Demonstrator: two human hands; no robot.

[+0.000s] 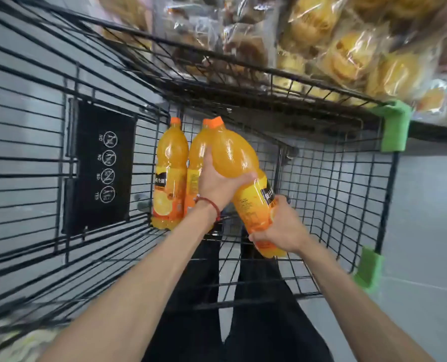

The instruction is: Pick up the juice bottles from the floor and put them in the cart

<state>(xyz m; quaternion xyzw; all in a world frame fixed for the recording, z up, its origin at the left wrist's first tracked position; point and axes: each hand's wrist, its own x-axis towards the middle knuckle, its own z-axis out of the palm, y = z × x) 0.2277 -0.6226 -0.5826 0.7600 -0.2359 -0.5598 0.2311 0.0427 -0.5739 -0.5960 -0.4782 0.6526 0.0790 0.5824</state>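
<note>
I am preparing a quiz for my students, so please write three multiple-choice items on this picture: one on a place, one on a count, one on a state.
1. Where does the leftmost juice bottle lie?
A) on the floor B) in the shopping cart C) on a shelf
2. How many juice bottles are visible?
A) one B) two C) three
3. How is the held juice bottle supported?
A) by both hands B) by one hand only C) by the cart's handle
Answers: 1 B, it rests on the cart's wire bottom beside the middle bottle. 2 C, two lie in the cart and one is held. 3 A, the left hand grips its upper body, the right hand its lower end.
</note>
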